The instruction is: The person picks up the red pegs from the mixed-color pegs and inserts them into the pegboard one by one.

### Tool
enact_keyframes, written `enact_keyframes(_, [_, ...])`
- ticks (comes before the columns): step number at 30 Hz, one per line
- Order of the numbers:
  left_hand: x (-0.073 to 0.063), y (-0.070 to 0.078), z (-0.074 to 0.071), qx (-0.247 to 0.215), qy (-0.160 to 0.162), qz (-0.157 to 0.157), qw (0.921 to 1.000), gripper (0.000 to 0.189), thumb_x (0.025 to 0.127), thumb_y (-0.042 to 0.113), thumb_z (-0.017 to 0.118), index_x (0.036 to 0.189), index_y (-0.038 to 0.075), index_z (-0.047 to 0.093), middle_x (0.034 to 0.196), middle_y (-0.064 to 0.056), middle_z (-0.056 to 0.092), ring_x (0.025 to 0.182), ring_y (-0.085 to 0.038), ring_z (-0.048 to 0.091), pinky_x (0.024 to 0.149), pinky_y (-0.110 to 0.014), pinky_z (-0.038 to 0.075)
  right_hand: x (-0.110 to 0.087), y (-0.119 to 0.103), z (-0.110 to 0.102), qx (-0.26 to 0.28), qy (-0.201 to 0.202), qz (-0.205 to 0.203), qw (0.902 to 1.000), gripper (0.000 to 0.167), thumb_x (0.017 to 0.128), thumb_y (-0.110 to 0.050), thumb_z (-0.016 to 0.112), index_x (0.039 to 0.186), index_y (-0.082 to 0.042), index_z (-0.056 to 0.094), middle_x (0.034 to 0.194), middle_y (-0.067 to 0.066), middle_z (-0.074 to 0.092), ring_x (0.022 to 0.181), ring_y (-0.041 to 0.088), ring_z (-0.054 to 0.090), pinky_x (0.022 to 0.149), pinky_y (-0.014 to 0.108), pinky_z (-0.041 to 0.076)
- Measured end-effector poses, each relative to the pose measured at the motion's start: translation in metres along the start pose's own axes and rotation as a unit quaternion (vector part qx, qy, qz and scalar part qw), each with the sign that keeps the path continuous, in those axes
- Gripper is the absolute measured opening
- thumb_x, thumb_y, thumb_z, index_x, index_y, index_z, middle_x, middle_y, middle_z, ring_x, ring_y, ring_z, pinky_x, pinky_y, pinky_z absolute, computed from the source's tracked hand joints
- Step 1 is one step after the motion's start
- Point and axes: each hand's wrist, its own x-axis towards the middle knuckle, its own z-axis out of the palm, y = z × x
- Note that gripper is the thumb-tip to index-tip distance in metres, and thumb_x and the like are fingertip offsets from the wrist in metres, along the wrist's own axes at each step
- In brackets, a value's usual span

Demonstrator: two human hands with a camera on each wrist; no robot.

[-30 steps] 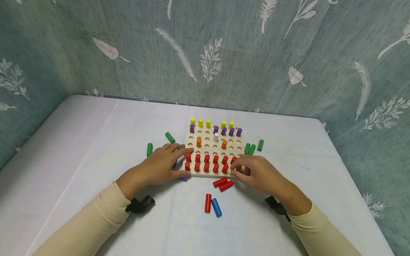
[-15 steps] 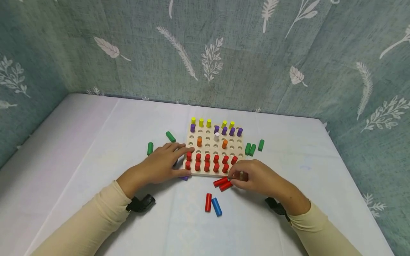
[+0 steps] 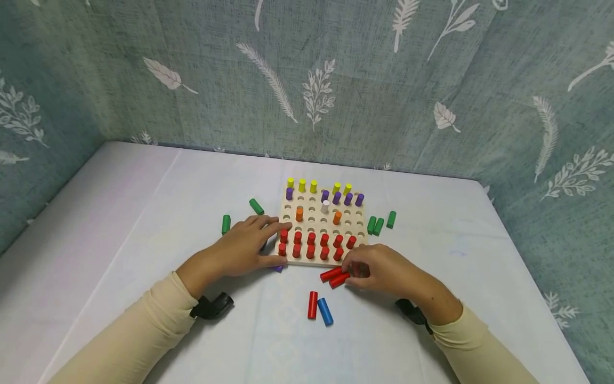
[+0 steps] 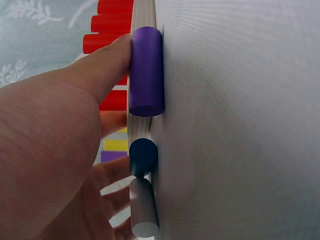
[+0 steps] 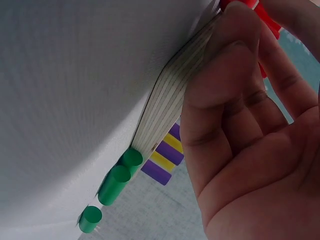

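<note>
A pale wooden pegboard (image 3: 312, 220) carries two rows of red pegs near its front. Yellow, purple, white and orange pegs stand farther back. My left hand (image 3: 242, 245) rests along the board's left edge, its thumb at the front corner and its fingers extended. Beneath that hand, the left wrist view shows a purple peg (image 4: 146, 70), a dark blue peg (image 4: 143, 156) and a grey-white peg (image 4: 144, 207). At the front right corner, my right hand (image 3: 384, 269) pinches the end of a red peg (image 3: 338, 281) lying on the table. Its fingertips partly hide that peg.
Beside it lies another red peg (image 3: 330, 274). Closer to me are one more red peg (image 3: 312, 305) and a blue peg (image 3: 325, 312). Green pegs lie left (image 3: 226, 224) and right (image 3: 378, 226) of the board. A patterned cloth wall (image 3: 268, 106) rises behind the white-covered table (image 3: 192, 181).
My right hand has come down from the board's front right corner to the loose red pegs and closed its fingertips at one. My left hand stays in place.
</note>
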Motion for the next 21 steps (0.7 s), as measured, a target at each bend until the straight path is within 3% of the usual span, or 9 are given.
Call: enact_keyframes(21, [0.0001, 0.0015, -0.0012, -0.003, -0.005, -0.005, 1.0000, 0.082, 0.085, 0.058, 0.071, 0.154, 0.029, 0.039, 0.156, -0.013, 0.041, 0.145, -0.039, 0.036, 0.117, -0.062, 0.030, 0.0004, -0.0037, 0.0038, -0.051, 0.004, 0.016, 0.9986, 0.015, 0.083, -0.023, 0.083, 0.097, -0.022, 0.076, 0.080, -0.013, 0.060, 0.074, 0.006, 0.053, 0.065, 0.019, 0.048])
